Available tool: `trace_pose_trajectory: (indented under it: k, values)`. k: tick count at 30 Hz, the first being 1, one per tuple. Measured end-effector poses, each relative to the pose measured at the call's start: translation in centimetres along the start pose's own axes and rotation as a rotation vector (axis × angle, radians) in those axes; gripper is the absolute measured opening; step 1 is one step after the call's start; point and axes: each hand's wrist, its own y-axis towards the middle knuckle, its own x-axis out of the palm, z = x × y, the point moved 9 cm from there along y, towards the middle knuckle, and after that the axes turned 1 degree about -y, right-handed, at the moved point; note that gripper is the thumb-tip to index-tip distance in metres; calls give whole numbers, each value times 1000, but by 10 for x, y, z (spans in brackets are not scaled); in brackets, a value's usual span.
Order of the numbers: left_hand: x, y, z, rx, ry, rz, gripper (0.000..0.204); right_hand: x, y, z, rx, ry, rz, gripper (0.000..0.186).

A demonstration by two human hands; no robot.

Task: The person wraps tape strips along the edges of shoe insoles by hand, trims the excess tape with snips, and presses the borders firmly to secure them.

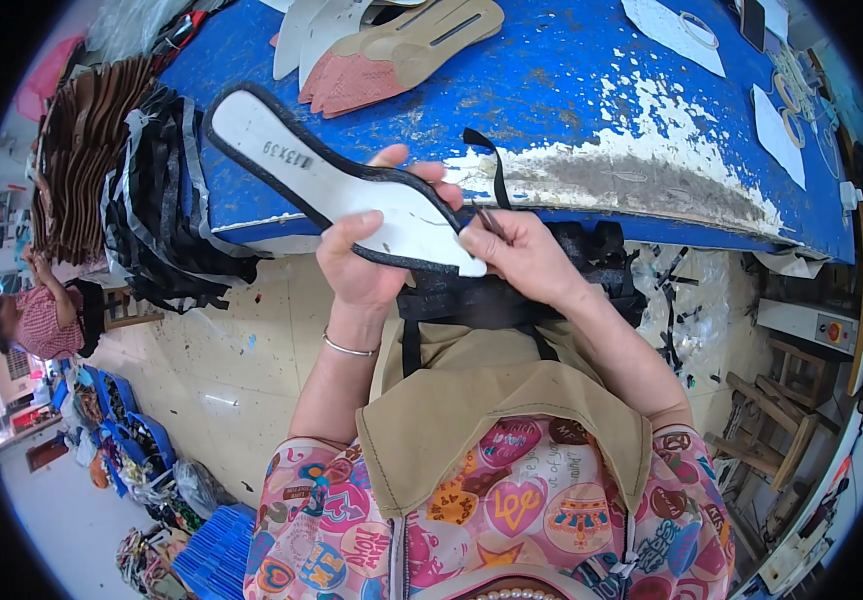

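Note:
My left hand (357, 255) is closed around the middle of a white insole (297, 150), thumb on its face and fingertips showing past its far edge. Black edging runs round the insole, which tilts with its heel toward the upper left and its narrow toe toward my right hand (527, 255). The fingers of my right hand are closed at the toe's edge. A slim dark tool (492, 224) shows between those fingers; its kind is unclear. Just beyond them a loose black strip (499, 170) curls up over the table's front edge.
Stacked insoles (422, 50), tan and pink, lie on the worn blue table (572, 60). Black strips (167, 200) and brown pieces (82, 150) hang at its left end. A wooden stool (777, 420) stands at the right. Another person (52, 315) is at the far left.

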Motion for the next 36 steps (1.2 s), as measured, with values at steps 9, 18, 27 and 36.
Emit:
trace_pose_trajectory:
  k: [9,18,27,36]
  values:
    - [-34,-23,44,18,880,514,19,-1,-5,-40,-260,-752,73,26]
    - [-17,-29,45,133,833,517,22,16,-1,-40,-258,-697,103,22]
    - [-30,-6,57,239,460,100,32,11,-34,45,337,-12,-129,34]
    - [25,16,24,143,21,-204,78,35,-23,21,186,432,-117,27]
